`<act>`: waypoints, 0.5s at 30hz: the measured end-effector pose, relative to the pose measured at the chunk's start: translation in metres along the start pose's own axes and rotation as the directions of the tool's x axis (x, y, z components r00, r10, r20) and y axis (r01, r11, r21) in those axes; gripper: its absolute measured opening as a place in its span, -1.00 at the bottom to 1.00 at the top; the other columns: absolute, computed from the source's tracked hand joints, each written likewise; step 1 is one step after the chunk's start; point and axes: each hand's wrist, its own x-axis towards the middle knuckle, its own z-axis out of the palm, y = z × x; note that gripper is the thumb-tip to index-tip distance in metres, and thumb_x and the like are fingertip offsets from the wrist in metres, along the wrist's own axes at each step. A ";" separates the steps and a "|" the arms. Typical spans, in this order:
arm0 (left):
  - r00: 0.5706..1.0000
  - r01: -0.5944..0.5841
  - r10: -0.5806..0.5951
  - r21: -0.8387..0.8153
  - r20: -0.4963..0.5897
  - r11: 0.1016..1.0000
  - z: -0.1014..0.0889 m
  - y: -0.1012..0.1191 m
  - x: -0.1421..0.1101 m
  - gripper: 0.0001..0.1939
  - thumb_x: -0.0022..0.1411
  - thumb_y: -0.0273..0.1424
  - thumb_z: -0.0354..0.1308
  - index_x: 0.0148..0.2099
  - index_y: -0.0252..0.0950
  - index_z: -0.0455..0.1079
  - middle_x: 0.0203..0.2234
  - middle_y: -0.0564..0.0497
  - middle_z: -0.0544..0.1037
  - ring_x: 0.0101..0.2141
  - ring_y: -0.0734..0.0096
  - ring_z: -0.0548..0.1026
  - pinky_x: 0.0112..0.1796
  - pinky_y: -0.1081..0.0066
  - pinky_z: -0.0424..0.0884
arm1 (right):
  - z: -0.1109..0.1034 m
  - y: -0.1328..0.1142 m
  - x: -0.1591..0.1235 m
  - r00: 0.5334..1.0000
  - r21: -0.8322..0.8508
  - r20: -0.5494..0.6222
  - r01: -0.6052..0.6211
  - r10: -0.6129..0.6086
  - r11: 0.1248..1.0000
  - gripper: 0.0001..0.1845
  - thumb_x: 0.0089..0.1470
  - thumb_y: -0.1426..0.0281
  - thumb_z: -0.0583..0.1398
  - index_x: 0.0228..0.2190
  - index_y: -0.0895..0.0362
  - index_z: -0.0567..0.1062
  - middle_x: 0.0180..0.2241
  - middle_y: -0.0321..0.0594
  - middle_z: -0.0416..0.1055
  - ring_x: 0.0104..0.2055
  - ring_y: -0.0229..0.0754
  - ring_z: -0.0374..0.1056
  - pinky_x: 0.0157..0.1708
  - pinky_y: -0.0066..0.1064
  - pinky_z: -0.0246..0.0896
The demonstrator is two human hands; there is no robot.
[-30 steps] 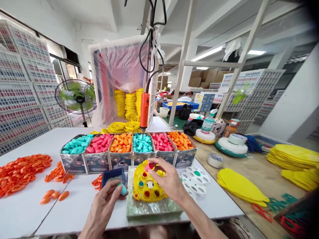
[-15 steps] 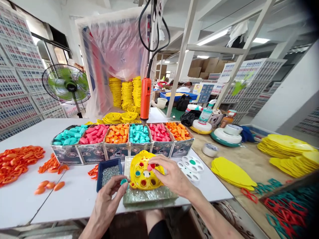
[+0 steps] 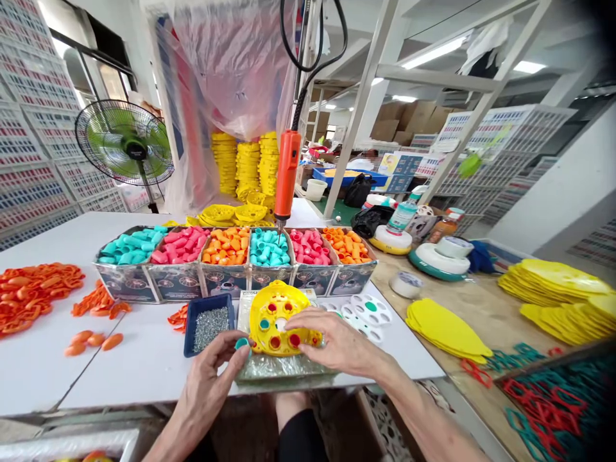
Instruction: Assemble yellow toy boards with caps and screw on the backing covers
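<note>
A round yellow plastic shell (image 3: 280,296) lies in front of me on a plastic-wrapped block (image 3: 283,367). Red, orange and teal pieces sit in several of its holes. Between the thumb and fingers of my left hand (image 3: 209,382) is a small teal plastic cap (image 3: 241,343), held beside the shell's left edge. My right hand (image 3: 339,340) hovers over the shell's right side, thumb and fingers apart around a hole with a red piece (image 3: 294,341) in it. Part of the shell's right side is hidden under that hand.
Behind the shell runs a row of cardboard bins (image 3: 226,280) with teal, pink and orange caps. An orange electric screwdriver (image 3: 287,173) hangs above them. A blue tray (image 3: 190,327) of screws stands left; white perforated discs (image 3: 370,314) lie right. Orange parts (image 3: 38,295) are heaped far left.
My right hand has lowered to the shell's lower right and let go of the pinkish-red cap, which now appears in a hole there. My left hand keeps the teal cap. The view has shifted slightly.
</note>
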 end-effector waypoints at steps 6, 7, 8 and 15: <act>1.000 -0.022 0.022 0.006 -0.008 1.000 0.001 -0.002 -0.003 -0.69 0.19 -0.11 0.24 -0.17 -0.21 0.55 -0.42 0.02 0.66 -0.39 0.29 0.60 -0.35 0.45 0.52 | 0.003 0.001 -0.003 0.993 -0.077 -0.112 -0.037 0.028 0.996 -0.77 0.09 0.43 0.31 -0.17 0.03 0.62 -0.17 -0.17 0.61 -0.05 -0.01 0.47 0.00 -0.16 0.35; 0.999 -0.040 0.041 0.016 -0.009 0.999 0.002 -0.001 -0.004 -0.71 0.17 -0.12 0.26 -0.18 -0.21 0.56 -0.42 0.02 0.67 -0.40 0.29 0.60 -0.36 0.44 0.52 | 0.003 -0.002 -0.004 0.990 -0.066 -0.141 -0.034 0.024 0.997 -0.78 0.09 0.42 0.31 -0.18 0.02 0.62 -0.18 -0.18 0.61 -0.06 -0.01 0.47 0.01 -0.16 0.34; 0.998 -0.067 0.067 0.031 -0.007 0.997 0.003 0.000 -0.005 -0.72 0.16 -0.14 0.29 -0.19 -0.20 0.56 -0.42 0.02 0.67 -0.42 0.30 0.60 -0.37 0.44 0.52 | 0.003 -0.007 -0.004 0.987 -0.041 -0.160 -0.037 0.030 0.998 -0.80 0.10 0.41 0.32 -0.19 0.01 0.62 -0.18 -0.19 0.61 -0.07 -0.02 0.48 -0.01 -0.17 0.35; 0.954 -0.299 0.297 0.141 0.038 0.944 0.015 -0.002 -0.008 -0.74 0.21 -0.30 0.32 -0.05 -0.17 0.52 -0.39 0.07 0.65 -0.43 0.38 0.58 -0.32 0.45 0.51 | 0.017 -0.049 -0.004 0.991 0.258 -0.087 -0.076 0.101 0.963 -0.78 0.12 0.35 0.32 -0.15 -0.01 0.61 -0.23 -0.27 0.60 -0.23 -0.16 0.50 -0.17 -0.36 0.38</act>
